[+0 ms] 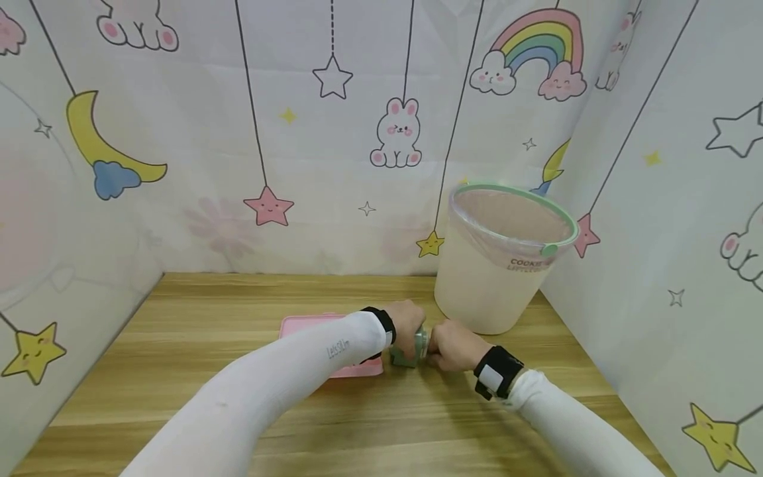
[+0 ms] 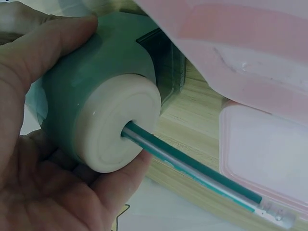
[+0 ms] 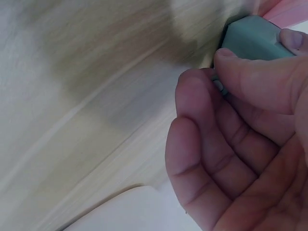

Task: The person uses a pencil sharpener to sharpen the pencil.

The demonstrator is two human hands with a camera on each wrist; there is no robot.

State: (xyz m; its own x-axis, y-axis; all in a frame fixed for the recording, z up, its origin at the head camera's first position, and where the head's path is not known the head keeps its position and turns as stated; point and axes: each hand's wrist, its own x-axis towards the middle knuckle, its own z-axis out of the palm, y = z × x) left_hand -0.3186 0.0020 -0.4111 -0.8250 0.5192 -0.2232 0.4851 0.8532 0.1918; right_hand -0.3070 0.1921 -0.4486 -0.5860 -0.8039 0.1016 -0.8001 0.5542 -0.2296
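Beside the pink case (image 1: 298,324), left hand (image 2: 45,183) grips pencil sharpener (image 2: 101,86), right hand (image 3: 240,130) pinches its crank (image 3: 219,85). Pencil (image 2: 192,169) is in, removal pending.

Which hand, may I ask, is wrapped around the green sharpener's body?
The left hand curls around the green sharpener; the right hand pinches a small part at its end.

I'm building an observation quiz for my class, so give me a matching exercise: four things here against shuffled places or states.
Things
1. Pencil sharpener
2. Pencil
3. Pink box
4. Bin

Places or states
A. Stands at the far right of the table
B. Sticks out of a round hole
C. Gripped by the left hand
D. Partly hidden by the left sleeve in the head view

Pairs: 1-C, 2-B, 3-D, 4-A
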